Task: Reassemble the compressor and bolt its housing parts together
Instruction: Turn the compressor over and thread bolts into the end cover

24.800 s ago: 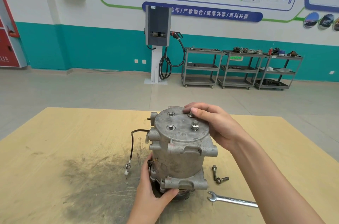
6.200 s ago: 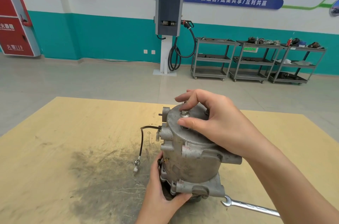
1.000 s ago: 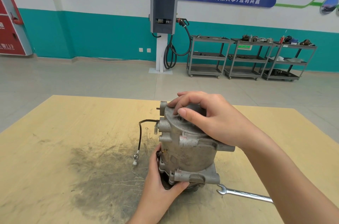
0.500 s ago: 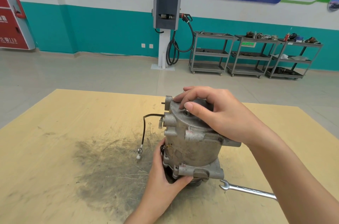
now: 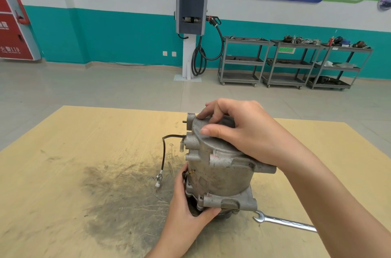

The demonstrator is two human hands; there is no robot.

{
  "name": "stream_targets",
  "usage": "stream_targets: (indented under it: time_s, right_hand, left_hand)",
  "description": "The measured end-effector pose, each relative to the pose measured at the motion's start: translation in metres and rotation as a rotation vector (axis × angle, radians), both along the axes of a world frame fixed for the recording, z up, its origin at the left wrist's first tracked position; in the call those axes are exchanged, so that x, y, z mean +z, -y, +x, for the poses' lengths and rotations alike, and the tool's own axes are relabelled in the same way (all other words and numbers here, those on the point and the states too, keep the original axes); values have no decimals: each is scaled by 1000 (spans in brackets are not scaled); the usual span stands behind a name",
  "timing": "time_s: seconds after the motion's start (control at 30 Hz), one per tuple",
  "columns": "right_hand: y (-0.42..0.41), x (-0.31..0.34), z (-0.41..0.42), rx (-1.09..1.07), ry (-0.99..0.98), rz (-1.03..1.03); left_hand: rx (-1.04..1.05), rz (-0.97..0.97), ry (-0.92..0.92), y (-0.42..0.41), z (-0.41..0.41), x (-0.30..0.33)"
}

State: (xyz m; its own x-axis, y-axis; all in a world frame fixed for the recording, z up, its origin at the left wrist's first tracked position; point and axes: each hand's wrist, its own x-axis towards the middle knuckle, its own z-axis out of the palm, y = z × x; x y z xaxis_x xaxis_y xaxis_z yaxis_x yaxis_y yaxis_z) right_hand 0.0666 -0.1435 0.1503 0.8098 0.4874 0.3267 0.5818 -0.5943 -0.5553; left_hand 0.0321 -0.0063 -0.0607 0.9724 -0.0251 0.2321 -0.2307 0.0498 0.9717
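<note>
Gripping the lower flange of the compressor (image 5: 220, 173), the left hand (image 5: 186, 211) curls its thumb over the front of the flange while its fingers wrap out of sight behind the base. The right hand (image 5: 243, 130) lies over the round top cover, fingers curled; the forefinger and thumb seem to be pinching something on the cover, but what they hold is hidden under the hand. The compressor stands upright, tilted slightly, on the wooden counter (image 5: 63, 173), near its middle, on a dark greasy smear (image 5: 118, 198). A black wire (image 5: 163, 152) loops from the housing's left side down to a small white connector (image 5: 158, 180) lying on the counter. A combination wrench (image 5: 283, 222) lies just right of the compressor's base, its open end towards the housing, partly covered by the right forearm.

Beyond the counter, against the teal-and-white wall, stands a charging station (image 5: 191, 10) with a coiled cable. Right of it are three grey shelf carts (image 5: 294, 63); mechanical parts sit on the top shelves of the two carts on the right, and other small items, too small to tell, lie on lower shelves.
</note>
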Motion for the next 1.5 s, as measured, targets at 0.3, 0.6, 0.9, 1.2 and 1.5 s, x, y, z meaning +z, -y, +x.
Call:
stream_targets:
  time_s: [0.3,0.6,0.9,1.2,1.5]
  right_hand:
    - [16,2,5,85,-141,72]
    - [9,0,5,27,-80,79]
    - [5,2,5,30,-52,5]
    - [15,4,6,100,-142,20]
    - [12,1,6,85,-112,34]
  left_hand:
    - [11,13,2,0,1,-1]
    - [9,17,2,0,1,-2]
    - [12,17,17,-1,1,-2]
    - [13,9,20,0,2,-1]
    - [10,2,2,0,1,0]
